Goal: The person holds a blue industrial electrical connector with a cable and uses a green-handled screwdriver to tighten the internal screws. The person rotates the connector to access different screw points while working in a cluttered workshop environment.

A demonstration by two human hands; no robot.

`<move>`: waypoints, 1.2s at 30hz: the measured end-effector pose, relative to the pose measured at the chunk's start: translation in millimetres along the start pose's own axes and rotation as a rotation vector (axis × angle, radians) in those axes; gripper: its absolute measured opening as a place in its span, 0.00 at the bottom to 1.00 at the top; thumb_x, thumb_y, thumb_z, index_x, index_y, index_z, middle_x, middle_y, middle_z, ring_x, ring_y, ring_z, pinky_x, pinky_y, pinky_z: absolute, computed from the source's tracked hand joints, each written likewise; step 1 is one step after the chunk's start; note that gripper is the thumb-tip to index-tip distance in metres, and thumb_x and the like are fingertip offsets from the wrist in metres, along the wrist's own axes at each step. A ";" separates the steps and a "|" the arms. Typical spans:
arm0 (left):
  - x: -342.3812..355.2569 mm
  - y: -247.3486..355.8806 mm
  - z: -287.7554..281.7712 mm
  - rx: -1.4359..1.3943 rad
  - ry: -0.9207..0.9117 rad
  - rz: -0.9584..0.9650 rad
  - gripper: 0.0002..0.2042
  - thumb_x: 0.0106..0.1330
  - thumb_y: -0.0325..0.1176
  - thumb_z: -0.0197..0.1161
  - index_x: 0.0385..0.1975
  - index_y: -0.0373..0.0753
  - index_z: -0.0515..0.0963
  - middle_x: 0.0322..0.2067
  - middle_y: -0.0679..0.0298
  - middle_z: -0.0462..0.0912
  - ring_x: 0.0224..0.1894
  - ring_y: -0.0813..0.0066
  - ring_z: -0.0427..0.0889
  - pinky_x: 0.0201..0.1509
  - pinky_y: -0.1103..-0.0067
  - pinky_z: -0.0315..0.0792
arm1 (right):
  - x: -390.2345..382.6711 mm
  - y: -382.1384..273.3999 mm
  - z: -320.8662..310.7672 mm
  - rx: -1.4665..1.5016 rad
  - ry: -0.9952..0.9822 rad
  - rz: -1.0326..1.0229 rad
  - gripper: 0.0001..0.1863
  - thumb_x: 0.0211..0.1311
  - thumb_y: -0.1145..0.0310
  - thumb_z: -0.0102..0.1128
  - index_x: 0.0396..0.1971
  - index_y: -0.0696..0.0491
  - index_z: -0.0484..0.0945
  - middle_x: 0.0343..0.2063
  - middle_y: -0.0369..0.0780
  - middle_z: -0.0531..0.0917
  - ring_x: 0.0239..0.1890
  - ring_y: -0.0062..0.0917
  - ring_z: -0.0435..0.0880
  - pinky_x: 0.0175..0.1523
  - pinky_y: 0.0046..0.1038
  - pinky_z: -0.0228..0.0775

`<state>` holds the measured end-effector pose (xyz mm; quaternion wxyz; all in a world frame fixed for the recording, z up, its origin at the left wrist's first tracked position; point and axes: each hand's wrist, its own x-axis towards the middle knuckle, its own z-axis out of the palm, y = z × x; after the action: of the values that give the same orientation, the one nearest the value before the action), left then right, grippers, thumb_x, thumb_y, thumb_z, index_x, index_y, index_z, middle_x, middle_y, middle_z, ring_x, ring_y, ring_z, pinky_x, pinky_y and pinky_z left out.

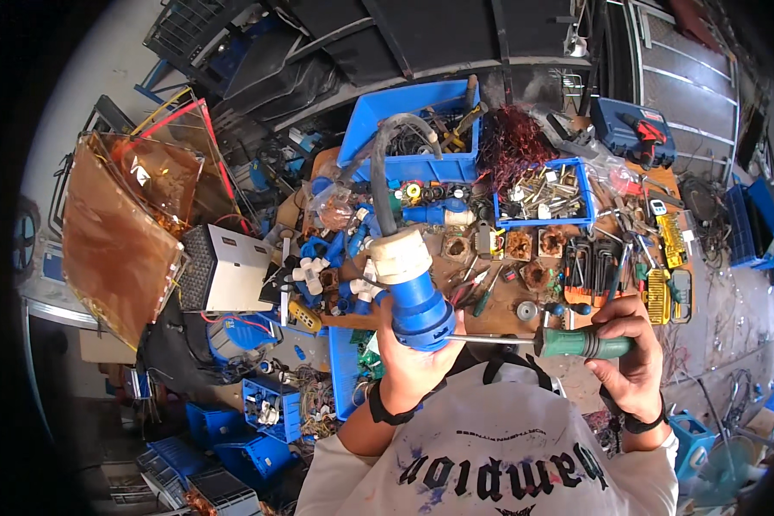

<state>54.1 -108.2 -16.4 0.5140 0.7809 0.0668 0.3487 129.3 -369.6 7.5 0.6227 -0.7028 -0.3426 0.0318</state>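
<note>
My left hand [411, 371] is closed around a blue industrial plug [417, 301] with a white collar, held up over the bench. From the collar a thick dark cable [381, 185] rises and curls over toward a blue crate. In my right hand [635, 378] is a screwdriver [568, 343] with a green handle, gripped between thumb and fingers. Its shaft points left, and the tip meets the lower side of the plug beside my left fingers. Exactly where the tip sits cannot be made out.
Behind the plug stand a large blue crate [353, 138] and a blue tray [591, 193] of metal parts. Hex keys [592, 262], pliers and a yellow bit set [658, 297] lie right. Blue and white fittings [314, 271] crowd the left. A power drill [649, 138] rests on a case.
</note>
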 end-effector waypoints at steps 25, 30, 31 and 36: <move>-1.2 21.5 16.9 -0.152 -0.026 -0.152 0.12 0.48 0.18 0.67 0.30 0.35 0.73 0.29 0.65 0.77 0.30 0.81 0.74 0.36 0.82 0.69 | -6.3 -10.8 -4.2 -0.301 -0.127 0.048 0.28 0.40 0.74 0.74 0.47 0.53 0.77 0.39 0.42 0.75 0.44 0.37 0.77 0.47 0.32 0.72; -3.1 17.5 18.8 -0.098 -0.064 -0.113 0.14 0.49 0.18 0.67 0.34 0.35 0.71 0.30 0.65 0.77 0.31 0.80 0.76 0.37 0.81 0.71 | -5.9 -14.2 -9.4 -0.284 -0.344 0.204 0.24 0.49 0.62 0.70 0.46 0.55 0.76 0.36 0.44 0.78 0.38 0.43 0.80 0.43 0.35 0.74; -3.2 16.2 18.6 -0.078 -0.082 -0.093 0.17 0.49 0.19 0.68 0.36 0.35 0.69 0.30 0.64 0.77 0.31 0.79 0.76 0.37 0.81 0.71 | -5.1 -14.7 -10.8 -0.298 -0.337 0.204 0.24 0.49 0.62 0.70 0.46 0.55 0.77 0.36 0.44 0.78 0.38 0.42 0.80 0.43 0.35 0.73; -3.4 4.2 15.9 0.001 -0.139 -0.049 0.27 0.49 0.20 0.70 0.47 0.34 0.62 0.33 0.63 0.77 0.31 0.78 0.79 0.38 0.81 0.74 | -4.6 -6.6 -9.3 -0.391 -0.164 0.021 0.23 0.44 0.68 0.72 0.44 0.54 0.78 0.34 0.43 0.76 0.37 0.38 0.76 0.40 0.35 0.70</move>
<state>60.2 -123.8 -18.0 0.5256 0.8014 0.0503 0.2811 127.2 -380.1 13.7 0.4443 -0.8087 -0.3845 0.0280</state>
